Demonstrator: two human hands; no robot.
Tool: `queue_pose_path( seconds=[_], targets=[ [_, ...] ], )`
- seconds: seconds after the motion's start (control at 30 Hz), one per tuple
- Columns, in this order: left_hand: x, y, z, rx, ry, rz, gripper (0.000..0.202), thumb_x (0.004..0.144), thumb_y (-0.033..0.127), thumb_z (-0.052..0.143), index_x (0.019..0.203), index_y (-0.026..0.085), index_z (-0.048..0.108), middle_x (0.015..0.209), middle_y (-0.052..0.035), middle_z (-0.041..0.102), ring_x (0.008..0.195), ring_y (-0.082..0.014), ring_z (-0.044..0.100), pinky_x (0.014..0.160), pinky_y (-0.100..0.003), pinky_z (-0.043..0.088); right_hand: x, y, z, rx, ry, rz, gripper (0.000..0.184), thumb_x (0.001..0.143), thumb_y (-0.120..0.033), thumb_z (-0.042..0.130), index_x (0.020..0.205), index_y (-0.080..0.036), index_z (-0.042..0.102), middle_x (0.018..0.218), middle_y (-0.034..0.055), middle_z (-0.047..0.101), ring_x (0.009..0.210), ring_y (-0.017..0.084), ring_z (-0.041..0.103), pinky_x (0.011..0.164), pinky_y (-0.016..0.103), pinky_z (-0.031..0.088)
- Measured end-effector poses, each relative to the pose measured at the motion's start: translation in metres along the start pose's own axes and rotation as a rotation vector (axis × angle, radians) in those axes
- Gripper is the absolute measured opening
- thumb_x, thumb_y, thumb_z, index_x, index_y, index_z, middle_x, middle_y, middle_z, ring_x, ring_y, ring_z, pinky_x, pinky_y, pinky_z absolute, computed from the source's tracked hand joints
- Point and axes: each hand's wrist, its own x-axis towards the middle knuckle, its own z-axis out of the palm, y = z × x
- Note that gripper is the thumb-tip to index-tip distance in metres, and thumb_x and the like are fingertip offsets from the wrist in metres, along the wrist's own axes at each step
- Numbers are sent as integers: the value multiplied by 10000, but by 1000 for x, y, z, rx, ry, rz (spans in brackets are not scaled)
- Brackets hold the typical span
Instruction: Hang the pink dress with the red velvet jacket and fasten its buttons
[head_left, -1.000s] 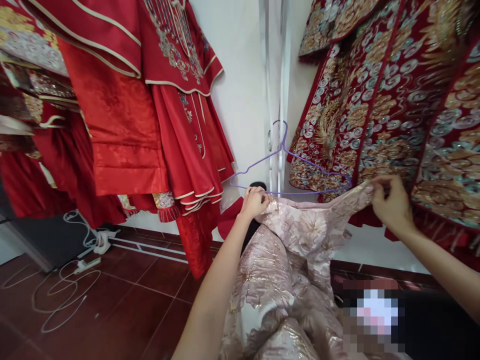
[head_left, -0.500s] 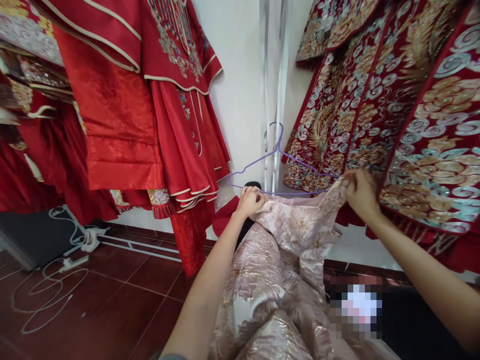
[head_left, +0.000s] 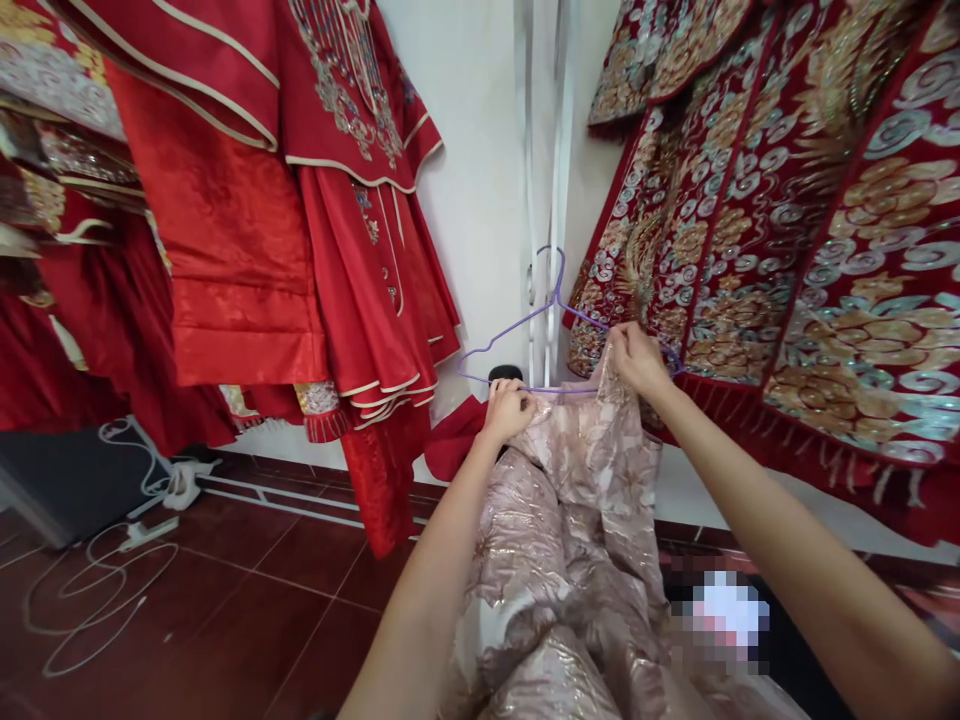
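A pale pink dress (head_left: pixel 592 450) with a gold floral weave hangs down from my two hands toward the bottom of the view. My left hand (head_left: pixel 511 410) is closed on its upper left edge. At the upper right corner, my right hand (head_left: pixel 637 355) pinches the cloth and holds it higher, in front of the sloping arm of a purple hanger (head_left: pixel 555 290). The hanger's lower bar runs across the top edge of the dress. Its hook is up against a white metal stand. Whether the right fingers also touch the hanger, I cannot tell.
Red garments (head_left: pixel 360 270) hang at the left, and heavily embroidered red robes (head_left: pixel 720 220) hang close on the right. The white upright poles (head_left: pixel 553 160) stand between them. A white cable (head_left: pixel 105 590) and power strip (head_left: pixel 150 530) lie on the tiled floor at left.
My right hand has moved left and slightly up, drawing the dress's right corner inward to the hanger. My left hand has shifted slightly right and down, still holding the cloth.
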Motion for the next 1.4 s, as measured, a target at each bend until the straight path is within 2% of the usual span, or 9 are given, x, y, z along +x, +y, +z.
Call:
queue_pose_path(
  seconds=[0.23,0.3,0.4,0.57,0.7,0.9,1.1,1.23,1.4],
  targets=[
    [33,-14,-17,-581,-266,-76,267,853,292,491,893,166,723,980,-56,704,927,-178,621,899,-328,454,3,-3,-19,-116,38,-48,375,914,-507,350,773,-225,553,664,47,620,649,214,565,719,331,378],
    [41,-27,-26,-689,-172,-186,277,857,320,493,920,155,706,936,-65,710,865,-173,633,812,-300,489,4,-3,-23,-115,62,-46,387,904,-526,376,748,-224,561,632,36,608,623,204,558,708,318,373],
    [36,-63,-47,-618,133,-349,253,866,322,476,897,166,672,864,-47,703,786,-158,627,751,-283,501,7,-1,-24,-93,55,-28,395,889,-549,406,744,-224,577,609,25,601,600,194,548,707,310,372],
    [-3,-133,-82,-506,213,-389,150,813,253,521,752,159,620,753,-25,667,745,-164,598,779,-292,481,10,1,-27,-123,82,-69,392,894,-538,409,748,-219,583,646,38,626,621,197,550,713,309,367],
    [-14,-155,-85,-448,238,-384,150,823,271,506,798,174,618,768,-14,664,743,-162,595,779,-278,473,13,2,-31,-132,73,-93,378,897,-522,412,746,-216,574,657,37,632,627,195,550,743,315,363],
    [-5,-159,-78,-410,234,-368,193,848,305,483,845,177,627,807,-24,679,776,-166,609,780,-276,481,16,7,-27,-147,99,-126,373,904,-509,406,759,-211,576,691,46,644,666,202,563,778,328,347],
    [6,-159,-103,-327,219,-254,189,831,294,515,845,182,666,851,-33,687,818,-171,611,835,-287,468,14,8,-26,-163,110,-136,363,907,-501,410,748,-211,561,726,52,657,703,210,576,778,329,344],
    [31,-123,-110,-280,219,-133,205,852,261,475,876,167,656,919,-44,687,875,-177,610,878,-295,454,15,8,-26,-137,62,-99,358,909,-505,398,770,-215,555,707,52,644,681,214,575,769,334,365],
    [63,-75,-96,-313,157,-46,225,878,268,452,872,141,638,886,-50,682,837,-168,611,829,-274,465,15,6,-16,-167,-29,-37,362,915,-507,361,876,-199,547,803,100,661,760,260,595,841,416,378]
  ],
)
